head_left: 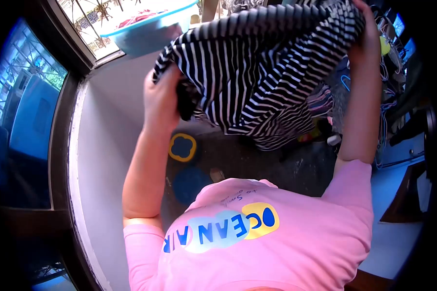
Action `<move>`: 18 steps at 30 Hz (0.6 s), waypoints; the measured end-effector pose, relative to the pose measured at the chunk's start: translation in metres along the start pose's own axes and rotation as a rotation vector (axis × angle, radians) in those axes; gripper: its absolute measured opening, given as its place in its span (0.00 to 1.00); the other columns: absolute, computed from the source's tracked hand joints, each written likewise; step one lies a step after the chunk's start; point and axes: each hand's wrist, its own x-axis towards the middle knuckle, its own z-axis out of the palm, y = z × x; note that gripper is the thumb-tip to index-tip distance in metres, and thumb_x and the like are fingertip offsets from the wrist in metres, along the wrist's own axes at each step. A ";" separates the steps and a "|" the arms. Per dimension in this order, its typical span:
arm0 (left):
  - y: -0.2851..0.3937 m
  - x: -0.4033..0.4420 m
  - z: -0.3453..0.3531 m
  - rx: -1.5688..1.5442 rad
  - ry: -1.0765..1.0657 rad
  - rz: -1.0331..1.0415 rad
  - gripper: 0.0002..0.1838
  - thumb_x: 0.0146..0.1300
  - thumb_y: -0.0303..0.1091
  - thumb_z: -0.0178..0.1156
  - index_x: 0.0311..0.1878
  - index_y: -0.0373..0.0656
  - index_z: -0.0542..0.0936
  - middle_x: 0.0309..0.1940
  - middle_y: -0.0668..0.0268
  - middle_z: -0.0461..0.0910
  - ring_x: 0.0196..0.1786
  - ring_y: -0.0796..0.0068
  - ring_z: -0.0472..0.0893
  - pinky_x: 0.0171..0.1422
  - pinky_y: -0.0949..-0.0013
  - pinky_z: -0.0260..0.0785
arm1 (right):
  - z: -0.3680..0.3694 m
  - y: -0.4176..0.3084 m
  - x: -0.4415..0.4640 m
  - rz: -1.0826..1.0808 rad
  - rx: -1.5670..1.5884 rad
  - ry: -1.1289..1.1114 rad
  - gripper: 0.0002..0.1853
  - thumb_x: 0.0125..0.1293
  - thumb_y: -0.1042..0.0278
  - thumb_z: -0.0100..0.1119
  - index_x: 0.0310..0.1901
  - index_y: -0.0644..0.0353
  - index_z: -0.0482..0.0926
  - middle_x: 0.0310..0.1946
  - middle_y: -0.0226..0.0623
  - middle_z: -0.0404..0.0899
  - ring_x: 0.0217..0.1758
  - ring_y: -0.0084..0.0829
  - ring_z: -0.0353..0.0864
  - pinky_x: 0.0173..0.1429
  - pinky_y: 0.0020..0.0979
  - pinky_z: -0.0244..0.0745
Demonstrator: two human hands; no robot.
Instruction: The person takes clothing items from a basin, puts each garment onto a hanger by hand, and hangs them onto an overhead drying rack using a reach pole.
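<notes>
A black-and-white striped garment (pixel 247 72) is stretched between my two raised hands, its lower folds hanging down in front of me. My left hand (pixel 162 97) is closed on its left end, with the thumb side toward me and the fingertips hidden in the cloth. At the upper right, my right hand (pixel 366 36) grips the other end, where the fabric is bunched. Which kind of garment it is, I cannot make out from the folds.
A light blue basin (pixel 150 36) with reddish cloth inside stands on the window ledge at the upper left. Hangers (pixel 386 92) and dark clothes hang at the right. A yellow-rimmed stool or lid (pixel 182 147) and a blue round object (pixel 192 185) are on the dark floor below.
</notes>
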 end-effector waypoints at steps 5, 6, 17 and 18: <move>0.027 -0.030 0.016 0.136 -0.098 -0.251 0.07 0.57 0.27 0.61 0.38 0.34 0.79 0.31 0.63 0.81 0.32 0.74 0.82 0.36 0.72 0.75 | -0.087 0.062 -0.106 0.353 -1.060 -0.177 0.23 0.54 0.56 0.66 0.46 0.64 0.75 0.44 0.40 0.78 0.47 0.31 0.79 0.52 0.30 0.74; 0.019 -0.035 0.024 0.078 -0.147 -0.309 0.07 0.57 0.27 0.61 0.36 0.34 0.79 0.30 0.63 0.81 0.31 0.74 0.81 0.35 0.71 0.75 | -0.110 0.079 -0.126 0.152 -1.434 -0.321 0.27 0.54 0.55 0.67 0.50 0.65 0.73 0.48 0.41 0.76 0.51 0.31 0.77 0.54 0.29 0.72; -0.046 -0.069 0.049 0.328 -0.182 -0.276 0.11 0.59 0.37 0.65 0.36 0.39 0.79 0.26 0.69 0.80 0.27 0.82 0.80 0.30 0.78 0.75 | -0.055 0.079 -0.269 0.610 -0.216 -0.450 0.22 0.59 0.73 0.62 0.56 0.59 0.73 0.40 0.36 0.82 0.41 0.22 0.81 0.47 0.20 0.73; -0.045 -0.070 0.053 0.340 -0.183 -0.270 0.11 0.59 0.37 0.65 0.36 0.39 0.79 0.26 0.69 0.80 0.27 0.82 0.80 0.30 0.78 0.75 | -0.072 0.073 -0.263 0.666 -0.179 -0.457 0.23 0.60 0.72 0.61 0.58 0.57 0.72 0.44 0.40 0.82 0.43 0.25 0.81 0.51 0.21 0.73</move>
